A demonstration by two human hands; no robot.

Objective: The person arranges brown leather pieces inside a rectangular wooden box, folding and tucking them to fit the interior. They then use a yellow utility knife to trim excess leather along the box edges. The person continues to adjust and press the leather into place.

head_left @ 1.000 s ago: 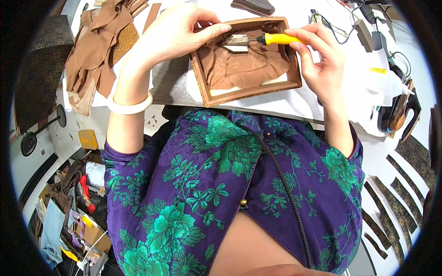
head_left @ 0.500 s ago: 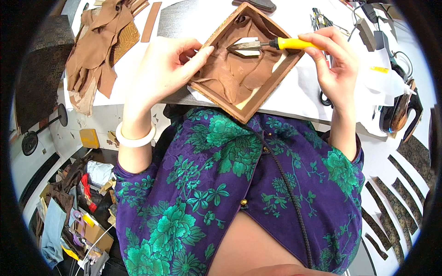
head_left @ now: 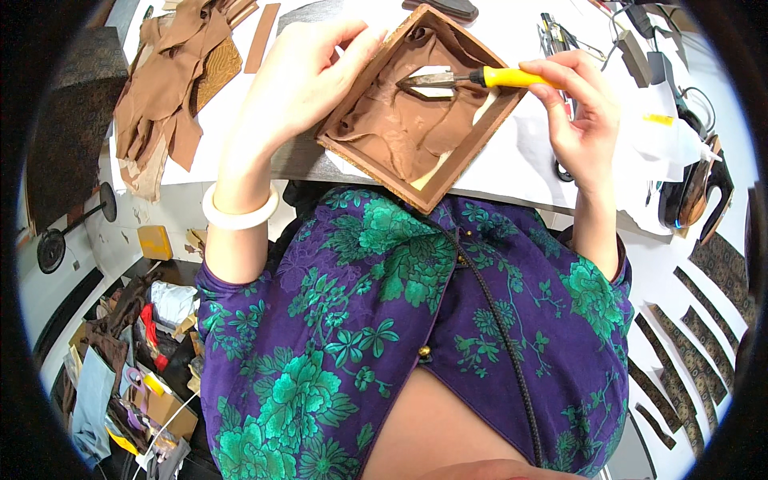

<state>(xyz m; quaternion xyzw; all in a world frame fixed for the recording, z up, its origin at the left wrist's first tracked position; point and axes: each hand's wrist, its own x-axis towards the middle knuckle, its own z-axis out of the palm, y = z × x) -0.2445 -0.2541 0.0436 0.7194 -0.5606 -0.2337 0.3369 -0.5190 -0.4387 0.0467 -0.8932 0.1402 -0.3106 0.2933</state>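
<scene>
A shallow square box [head_left: 453, 174] with brown-lined walls lies turned cornerwise in front of me. Creased brown leather-like lining [head_left: 404, 132] covers much of its inside, and a pale patch shows near the lower corner. My left hand [head_left: 308, 84] is beside the upper left wall, thumb and forefinger apart, its fingertips close to the rim; whether they touch it is unclear. Between thumb and fingers, my right hand [head_left: 588, 104] holds a yellow-handled tool [head_left: 508, 77]. Its pointed flat metal head reaches over the lining, above a small white piece [head_left: 436, 92].
Brown leather scraps [head_left: 172, 76] are heaped at the left, beside a brown strip [head_left: 262, 38]. Several thin tools [head_left: 552, 36] and cables lie at the far right. Dark patterned strips [head_left: 680, 360] are at the lower right. A full bin of offcuts [head_left: 104, 384] stands lower left.
My left hand has come off the box rim and moved up along the wall's outside. The box has turned slightly, its left corner shifting left. The tool stays nearly in place.
</scene>
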